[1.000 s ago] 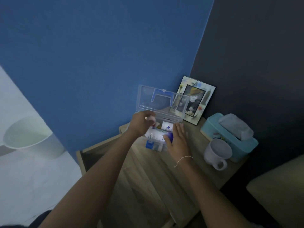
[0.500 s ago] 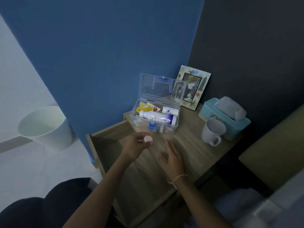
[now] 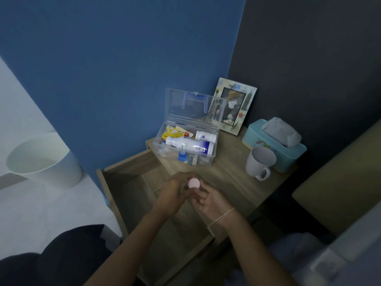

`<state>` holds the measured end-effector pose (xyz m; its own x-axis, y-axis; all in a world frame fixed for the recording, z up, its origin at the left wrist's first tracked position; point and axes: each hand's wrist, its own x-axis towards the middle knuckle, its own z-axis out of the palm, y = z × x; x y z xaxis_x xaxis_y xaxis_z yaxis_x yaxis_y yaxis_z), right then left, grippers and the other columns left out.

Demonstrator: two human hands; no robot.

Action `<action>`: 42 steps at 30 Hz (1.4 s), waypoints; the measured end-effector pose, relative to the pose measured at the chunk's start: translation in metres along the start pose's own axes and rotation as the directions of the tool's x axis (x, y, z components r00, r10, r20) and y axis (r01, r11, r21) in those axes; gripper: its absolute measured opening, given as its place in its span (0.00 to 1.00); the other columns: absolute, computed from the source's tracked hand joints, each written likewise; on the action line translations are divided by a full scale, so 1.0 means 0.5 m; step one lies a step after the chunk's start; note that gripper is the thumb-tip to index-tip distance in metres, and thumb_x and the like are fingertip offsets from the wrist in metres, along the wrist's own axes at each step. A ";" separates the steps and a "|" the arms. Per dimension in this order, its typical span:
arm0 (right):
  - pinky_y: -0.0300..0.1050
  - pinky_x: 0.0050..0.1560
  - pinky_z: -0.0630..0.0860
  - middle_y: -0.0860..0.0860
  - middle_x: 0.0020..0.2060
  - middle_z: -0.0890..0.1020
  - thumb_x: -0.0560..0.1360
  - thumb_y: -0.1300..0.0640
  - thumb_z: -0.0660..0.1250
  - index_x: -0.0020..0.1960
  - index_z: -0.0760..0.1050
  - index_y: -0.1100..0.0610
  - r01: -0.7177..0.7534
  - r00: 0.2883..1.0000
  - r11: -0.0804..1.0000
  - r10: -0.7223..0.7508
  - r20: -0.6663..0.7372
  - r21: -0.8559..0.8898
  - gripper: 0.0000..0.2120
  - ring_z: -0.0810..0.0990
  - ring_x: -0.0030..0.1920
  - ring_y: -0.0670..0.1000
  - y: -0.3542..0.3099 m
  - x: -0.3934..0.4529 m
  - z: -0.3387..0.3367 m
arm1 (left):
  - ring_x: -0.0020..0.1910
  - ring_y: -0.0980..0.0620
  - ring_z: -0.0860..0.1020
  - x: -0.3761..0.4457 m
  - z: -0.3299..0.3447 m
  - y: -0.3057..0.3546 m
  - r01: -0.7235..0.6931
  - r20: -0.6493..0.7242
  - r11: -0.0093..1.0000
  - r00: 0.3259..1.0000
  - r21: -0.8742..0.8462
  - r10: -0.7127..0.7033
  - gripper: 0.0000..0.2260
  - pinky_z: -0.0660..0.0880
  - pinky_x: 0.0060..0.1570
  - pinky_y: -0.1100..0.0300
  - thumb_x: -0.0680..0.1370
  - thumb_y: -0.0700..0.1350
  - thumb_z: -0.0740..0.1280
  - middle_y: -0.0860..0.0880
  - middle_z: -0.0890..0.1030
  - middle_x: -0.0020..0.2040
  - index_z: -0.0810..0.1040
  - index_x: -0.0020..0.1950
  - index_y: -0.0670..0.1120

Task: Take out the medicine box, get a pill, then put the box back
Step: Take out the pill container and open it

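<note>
The clear plastic medicine box [image 3: 214, 156] stands on the wooden nightstand [image 3: 231, 182] with its lid [image 3: 177, 104] upright and open. Inside lie a white bottle with a blue label [image 3: 189, 145], a smaller white bottle, a yellow packet and small boxes. In front of the box my left hand [image 3: 172, 195] is closed around a small container topped by a round pink cap [image 3: 193, 183]; the container's body is hidden in my fingers. My right hand [image 3: 208, 201] meets it from the right, fingertips pinching the pink cap.
An open wooden drawer [image 3: 127, 182] juts out to the left under my hands. A white mug [image 3: 260, 163], a teal tissue box [image 3: 274, 145] and a picture frame [image 3: 235, 106] stand right of the box. A white waste bin [image 3: 43, 159] is on the floor at left.
My left hand came out of the box with the pink-capped container and drew back toward me. My right hand left the box front and closed its fingers on the cap.
</note>
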<state>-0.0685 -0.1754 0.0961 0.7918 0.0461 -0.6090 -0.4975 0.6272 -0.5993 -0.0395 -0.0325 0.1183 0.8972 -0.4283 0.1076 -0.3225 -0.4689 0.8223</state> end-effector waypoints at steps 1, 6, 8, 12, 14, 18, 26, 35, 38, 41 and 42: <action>0.42 0.45 0.76 0.58 0.51 0.83 0.76 0.54 0.64 0.57 0.77 0.61 -0.037 0.999 0.997 0.035 0.035 0.069 0.14 0.81 0.48 0.52 0.000 0.001 -0.007 | 0.57 0.51 0.76 0.003 0.000 -0.001 -0.045 0.025 0.998 0.999 0.047 0.044 0.16 0.74 0.59 0.55 0.75 0.46 0.69 0.48 0.79 0.59 0.76 0.63 0.46; 0.40 0.37 0.81 0.57 0.42 0.86 0.68 0.56 0.70 0.51 0.79 0.62 -0.062 0.995 0.962 0.039 0.089 0.265 0.14 0.85 0.39 0.50 0.003 0.007 -0.026 | 0.57 0.51 0.73 0.018 0.009 0.000 -0.211 0.103 0.953 0.976 0.217 0.192 0.15 0.72 0.58 0.57 0.77 0.48 0.65 0.49 0.77 0.59 0.75 0.64 0.48; 0.40 0.36 0.80 0.57 0.39 0.85 0.68 0.55 0.70 0.48 0.80 0.63 -0.037 0.996 0.948 0.009 0.087 0.317 0.13 0.84 0.37 0.49 0.013 0.012 -0.025 | 0.56 0.50 0.73 0.022 0.018 0.004 -0.226 0.086 0.938 0.974 0.265 0.210 0.15 0.72 0.56 0.55 0.77 0.50 0.64 0.48 0.77 0.57 0.74 0.63 0.47; 0.40 0.36 0.80 0.55 0.35 0.85 0.67 0.54 0.71 0.47 0.79 0.65 0.006 0.997 0.912 -0.035 0.063 0.411 0.15 0.84 0.35 0.48 0.034 0.019 -0.030 | 0.54 0.48 0.72 0.021 0.044 0.008 -0.223 0.070 0.903 0.975 0.367 0.212 0.14 0.70 0.55 0.55 0.78 0.50 0.63 0.46 0.76 0.56 0.74 0.60 0.44; 0.41 0.37 0.81 0.56 0.36 0.85 0.68 0.55 0.70 0.48 0.80 0.65 0.010 0.997 0.903 -0.040 0.059 0.429 0.15 0.84 0.35 0.49 0.038 0.020 -0.037 | 0.55 0.47 0.72 0.016 0.054 0.007 -0.236 0.080 0.883 0.972 0.406 0.222 0.13 0.69 0.56 0.58 0.79 0.48 0.63 0.45 0.75 0.56 0.74 0.61 0.43; 0.42 0.46 0.80 0.56 0.40 0.85 0.69 0.54 0.71 0.51 0.80 0.65 0.014 0.998 0.899 -0.042 0.056 0.437 0.16 0.82 0.40 0.48 0.038 0.024 -0.043 | 0.55 0.48 0.72 0.017 0.066 0.007 -0.208 0.070 0.901 0.978 0.382 0.196 0.13 0.71 0.55 0.58 0.79 0.46 0.63 0.44 0.74 0.58 0.72 0.61 0.42; 0.48 0.45 0.80 0.55 0.42 0.85 0.67 0.51 0.72 0.51 0.79 0.62 -0.018 0.999 0.941 0.002 0.048 0.338 0.18 0.83 0.46 0.50 0.027 0.016 -0.041 | 0.59 0.48 0.73 0.045 0.027 0.011 -0.270 0.257 0.912 0.947 0.308 0.193 0.20 0.72 0.59 0.54 0.79 0.50 0.63 0.45 0.75 0.61 0.69 0.70 0.46; 0.53 0.57 0.76 0.54 0.39 0.84 0.67 0.48 0.70 0.45 0.79 0.60 0.014 0.998 0.938 -0.034 0.054 0.345 0.16 0.80 0.49 0.51 0.032 0.020 -0.022 | 0.55 0.47 0.73 0.054 0.046 0.010 -0.306 0.209 0.808 0.951 0.504 0.230 0.14 0.71 0.56 0.55 0.80 0.47 0.61 0.44 0.75 0.57 0.72 0.63 0.43; 0.54 0.60 0.73 0.56 0.41 0.82 0.68 0.48 0.70 0.44 0.79 0.60 0.025 0.998 0.929 -0.048 0.051 0.369 0.14 0.79 0.50 0.53 0.034 0.018 -0.024 | 0.55 0.45 0.74 0.054 0.061 0.012 -0.288 0.169 0.811 0.957 0.509 0.234 0.15 0.69 0.56 0.56 0.80 0.48 0.60 0.43 0.76 0.57 0.73 0.63 0.42; 0.53 0.56 0.77 0.56 0.42 0.83 0.70 0.47 0.69 0.46 0.80 0.60 0.036 0.996 0.940 -0.063 0.069 0.339 0.16 0.81 0.50 0.53 0.026 0.010 -0.033 | 0.56 0.46 0.73 0.053 0.056 0.019 -0.298 0.196 0.851 0.952 0.433 0.233 0.20 0.69 0.56 0.57 0.80 0.52 0.59 0.43 0.75 0.57 0.70 0.69 0.44; 0.53 0.54 0.78 0.56 0.43 0.83 0.71 0.46 0.68 0.48 0.80 0.61 0.038 0.995 0.947 -0.066 0.076 0.318 0.17 0.81 0.50 0.53 0.021 0.006 -0.036 | 0.56 0.47 0.73 0.053 0.051 0.020 -0.320 0.229 0.862 0.942 0.394 0.245 0.21 0.69 0.56 0.58 0.80 0.52 0.60 0.43 0.75 0.57 0.68 0.71 0.45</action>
<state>-0.0776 -0.1828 0.0785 0.8476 0.0639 -0.5267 -0.3283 0.8430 -0.4262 -0.0263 -0.0682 0.1151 0.6972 -0.6952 0.1749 -0.6835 -0.5712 0.4544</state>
